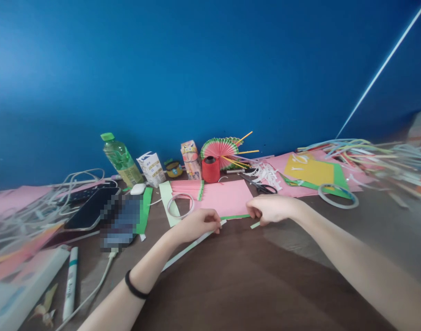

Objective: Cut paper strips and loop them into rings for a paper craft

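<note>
My left hand (200,224), with a black band on its wrist, pinches a long narrow pale strip (190,248) near one end. The strip slants down and left across the brown table. At the right, my right hand (270,209) is closed at the near right corner of a pink sheet (227,195) with a green near edge. A short pale green strip (255,225) sticks out beneath its fingertips. Just behind my left hand, a roll of tape (180,213) lies over a light green paper piece (166,193). Beside it is a folded pink paper (188,187) with a green edge.
Black scissors (266,189) lie behind my right hand. A red thread spool (211,171), a pleated paper fan (220,149), a carton (151,169) and a green bottle (122,161) stand along the blue wall. Phones, cables and a marker (70,282) lie left; coloured paper (309,174) lies right.
</note>
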`<state>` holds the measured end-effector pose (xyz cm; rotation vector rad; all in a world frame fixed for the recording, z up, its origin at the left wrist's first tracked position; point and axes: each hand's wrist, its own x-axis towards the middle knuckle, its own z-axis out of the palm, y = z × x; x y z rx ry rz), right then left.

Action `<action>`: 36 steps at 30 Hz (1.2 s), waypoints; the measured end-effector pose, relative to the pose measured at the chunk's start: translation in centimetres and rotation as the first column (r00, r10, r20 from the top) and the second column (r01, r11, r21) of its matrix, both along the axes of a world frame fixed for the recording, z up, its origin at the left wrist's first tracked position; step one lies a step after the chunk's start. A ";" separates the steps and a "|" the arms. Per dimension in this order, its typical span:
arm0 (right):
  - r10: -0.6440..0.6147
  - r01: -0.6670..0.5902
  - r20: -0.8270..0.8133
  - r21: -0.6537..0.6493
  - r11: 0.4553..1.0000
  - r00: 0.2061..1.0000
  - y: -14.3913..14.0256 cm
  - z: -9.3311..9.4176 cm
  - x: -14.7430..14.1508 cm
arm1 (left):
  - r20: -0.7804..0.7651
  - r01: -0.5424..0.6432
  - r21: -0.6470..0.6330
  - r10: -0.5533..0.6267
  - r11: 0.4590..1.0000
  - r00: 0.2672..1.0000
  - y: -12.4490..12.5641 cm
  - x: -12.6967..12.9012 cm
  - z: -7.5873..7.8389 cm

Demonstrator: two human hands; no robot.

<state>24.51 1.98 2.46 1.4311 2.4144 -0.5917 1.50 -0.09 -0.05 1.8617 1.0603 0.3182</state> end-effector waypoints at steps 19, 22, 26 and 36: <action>0.161 -0.156 -0.538 0.055 0.986 0.827 0.5 -4.1 -3.2 | -0.044 -0.018 0.022 0.019 1.000 0.999 0.5 -0.6 -0.2; 0.159 -0.174 -0.621 0.037 0.984 0.768 0.2 -4.4 -3.7 | -0.034 -0.014 0.020 0.014 1.000 0.999 0.4 -0.5 0.0; 0.163 -0.187 -0.648 0.032 0.982 0.744 0.0 -4.3 -4.0 | -0.048 -0.012 0.036 0.013 0.999 0.999 0.4 -0.5 0.2; 0.142 -0.198 -0.638 -0.016 0.980 0.756 0.0 -4.5 -3.9 | -0.027 -0.015 -0.014 0.014 1.000 1.000 0.2 -0.3 0.8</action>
